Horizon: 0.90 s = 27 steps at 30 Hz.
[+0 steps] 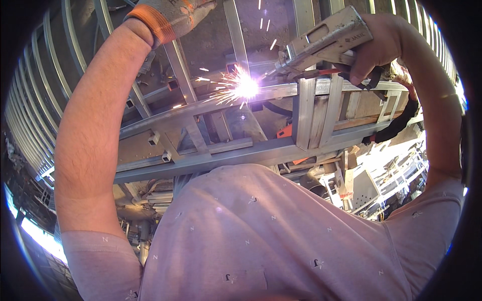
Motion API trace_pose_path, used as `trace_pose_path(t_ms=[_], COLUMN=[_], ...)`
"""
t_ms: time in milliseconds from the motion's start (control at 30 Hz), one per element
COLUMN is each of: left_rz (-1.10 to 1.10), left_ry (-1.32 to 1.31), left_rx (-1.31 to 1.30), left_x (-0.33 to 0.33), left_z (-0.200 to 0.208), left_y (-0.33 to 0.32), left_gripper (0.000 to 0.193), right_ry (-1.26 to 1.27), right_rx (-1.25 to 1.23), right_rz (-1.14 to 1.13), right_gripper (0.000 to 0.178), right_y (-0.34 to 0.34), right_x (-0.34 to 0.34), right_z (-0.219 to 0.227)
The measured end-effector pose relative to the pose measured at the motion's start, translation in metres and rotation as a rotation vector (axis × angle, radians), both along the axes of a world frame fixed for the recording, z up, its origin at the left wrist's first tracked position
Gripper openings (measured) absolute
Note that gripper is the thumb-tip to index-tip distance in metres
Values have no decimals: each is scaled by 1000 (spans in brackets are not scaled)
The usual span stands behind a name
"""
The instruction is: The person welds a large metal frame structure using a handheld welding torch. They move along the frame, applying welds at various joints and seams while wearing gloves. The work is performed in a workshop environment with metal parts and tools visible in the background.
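My right hand [382, 42], bare, is wrapped round the grip of a pistol-shaped metal welding gun [329, 40] at the upper right. The gun's nozzle points left and down at a metal rail [278, 91], where a bright white-violet glare throws sparks to the left. My left hand [175, 19] wears a grey glove with an orange cuff, at the top edge above the bars. Its fingers are mostly cut off by the picture's edge, so its grip cannot be seen. A metal upright [304, 113] joins the rail just right of the glare.
Long parallel metal tubes [55, 65] cross the left and far side. A lower rail [231, 159] runs just before my body. Dark cable [401, 123] hangs beneath my right forearm. An orange object [284, 131] shows between the rails. Scrap metal [359, 183] lies at the right.
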<state>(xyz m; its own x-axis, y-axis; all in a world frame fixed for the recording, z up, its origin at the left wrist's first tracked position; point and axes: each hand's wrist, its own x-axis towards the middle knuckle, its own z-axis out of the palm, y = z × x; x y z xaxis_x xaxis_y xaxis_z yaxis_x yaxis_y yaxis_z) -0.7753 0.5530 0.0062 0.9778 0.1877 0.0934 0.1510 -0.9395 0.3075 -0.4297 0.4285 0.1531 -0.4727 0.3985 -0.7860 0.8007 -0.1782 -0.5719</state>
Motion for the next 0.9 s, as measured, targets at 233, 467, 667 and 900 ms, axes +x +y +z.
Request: trace_pose_path(t_ms=[233,467,667,900], left_rz=[-1,-4,1,37], left_ry=[6,17,33,80], left_rx=[1,5,6,-11], left_x=[-1,-2,-4,-30], left_z=[2,2,5,20], left_y=[-1,-2,-2,3], left_gripper=[45,47,49,50], right_ry=[-35,-107,-89,-88], right_rx=[-10,-20,-339,-218], right_rz=[19,12,-106,-234], right_gripper=[81,79,73,63], right_y=[0,0,13,10], right_x=[-7,-14,14,52], right_z=[0,13,-19,-6])
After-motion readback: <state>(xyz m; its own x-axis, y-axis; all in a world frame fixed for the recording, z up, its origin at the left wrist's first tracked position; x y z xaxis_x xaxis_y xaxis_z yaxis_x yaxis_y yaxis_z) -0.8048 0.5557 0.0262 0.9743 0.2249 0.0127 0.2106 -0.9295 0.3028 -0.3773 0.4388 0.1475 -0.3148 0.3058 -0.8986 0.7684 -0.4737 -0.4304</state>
